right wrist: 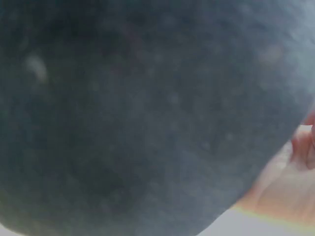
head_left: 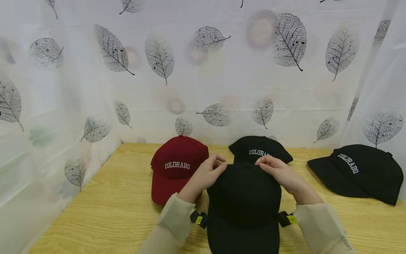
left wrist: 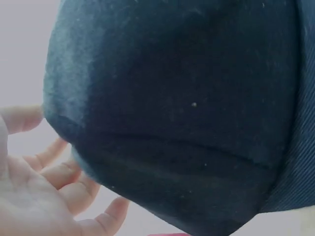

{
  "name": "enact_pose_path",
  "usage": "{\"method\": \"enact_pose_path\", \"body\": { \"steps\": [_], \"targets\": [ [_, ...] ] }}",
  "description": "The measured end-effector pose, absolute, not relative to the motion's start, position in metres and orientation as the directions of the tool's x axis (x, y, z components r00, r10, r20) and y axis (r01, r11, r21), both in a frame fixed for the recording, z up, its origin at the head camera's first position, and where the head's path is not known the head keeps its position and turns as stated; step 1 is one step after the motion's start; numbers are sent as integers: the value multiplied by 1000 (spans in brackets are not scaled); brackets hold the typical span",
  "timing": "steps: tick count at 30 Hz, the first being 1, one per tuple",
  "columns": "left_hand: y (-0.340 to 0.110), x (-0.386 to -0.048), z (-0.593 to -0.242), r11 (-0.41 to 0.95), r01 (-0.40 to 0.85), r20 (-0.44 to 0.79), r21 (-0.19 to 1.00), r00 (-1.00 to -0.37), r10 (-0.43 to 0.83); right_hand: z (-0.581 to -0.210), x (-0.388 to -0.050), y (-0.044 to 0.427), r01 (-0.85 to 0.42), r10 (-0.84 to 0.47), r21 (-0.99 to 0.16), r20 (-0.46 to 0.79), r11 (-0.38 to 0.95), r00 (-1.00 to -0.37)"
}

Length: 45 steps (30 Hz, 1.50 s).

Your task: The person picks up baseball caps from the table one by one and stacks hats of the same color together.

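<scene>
A black baseball cap (head_left: 244, 201) is held up in front of me, its brim toward the bottom of the head view. My left hand (head_left: 209, 173) pinches its far left edge; in the left wrist view the thumb and curled fingers of that hand (left wrist: 49, 191) meet the dark cloth (left wrist: 172, 108). At the far right edge my right hand (head_left: 282, 173) grips the cap between thumb and fingers. Cloth fills most of the right wrist view, hiding much of the right hand (right wrist: 290, 182).
A red COLORADO cap (head_left: 179, 162) sits on the wooden table (head_left: 104, 204), left of the held cap. Behind stands a black COLORADO cap (head_left: 263, 146), partly covered. Another black COLORADO cap (head_left: 358, 173) lies at the right. A leaf-patterned curtain (head_left: 196, 81) encloses the back and sides.
</scene>
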State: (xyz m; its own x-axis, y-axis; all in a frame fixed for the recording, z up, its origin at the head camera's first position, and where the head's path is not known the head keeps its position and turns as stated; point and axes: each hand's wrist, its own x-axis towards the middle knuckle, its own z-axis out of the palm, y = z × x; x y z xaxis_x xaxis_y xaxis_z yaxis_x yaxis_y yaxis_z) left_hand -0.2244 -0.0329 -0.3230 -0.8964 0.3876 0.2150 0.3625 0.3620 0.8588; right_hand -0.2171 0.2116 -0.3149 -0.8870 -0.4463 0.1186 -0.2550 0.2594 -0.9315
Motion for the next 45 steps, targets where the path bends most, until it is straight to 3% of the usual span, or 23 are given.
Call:
{"method": "enact_pose_path", "body": {
  "steps": [11, 18, 25, 31, 36, 45],
  "targets": [
    [-30, -229, -339, 475, 342, 136, 811, -899, 416, -332, -228, 209, -210, -401, -896, 40, 392, -915],
    [-31, -224, -338, 541, 439, 194, 717, -871, 450, -335, -231, 213, -312, -337, -795, 144, 521, -930],
    [-38, -200, -333, 634, 535, 240, 558, -836, 494, -333, -232, 223, -362, -247, -511, 281, 779, -927],
    [-47, -170, -332, 629, 647, 250, 432, -756, 605, -343, -235, 232, -377, -319, -298, 225, 877, -921],
    [-51, -152, -338, 610, 712, 149, 348, -684, 714, -350, -236, 230, -452, -427, -103, 197, 886, -883],
    [-53, -140, -343, 567, 773, -132, 285, -554, 822, -355, -238, 211, -553, -610, 265, 249, 790, -753]
  ]
}}
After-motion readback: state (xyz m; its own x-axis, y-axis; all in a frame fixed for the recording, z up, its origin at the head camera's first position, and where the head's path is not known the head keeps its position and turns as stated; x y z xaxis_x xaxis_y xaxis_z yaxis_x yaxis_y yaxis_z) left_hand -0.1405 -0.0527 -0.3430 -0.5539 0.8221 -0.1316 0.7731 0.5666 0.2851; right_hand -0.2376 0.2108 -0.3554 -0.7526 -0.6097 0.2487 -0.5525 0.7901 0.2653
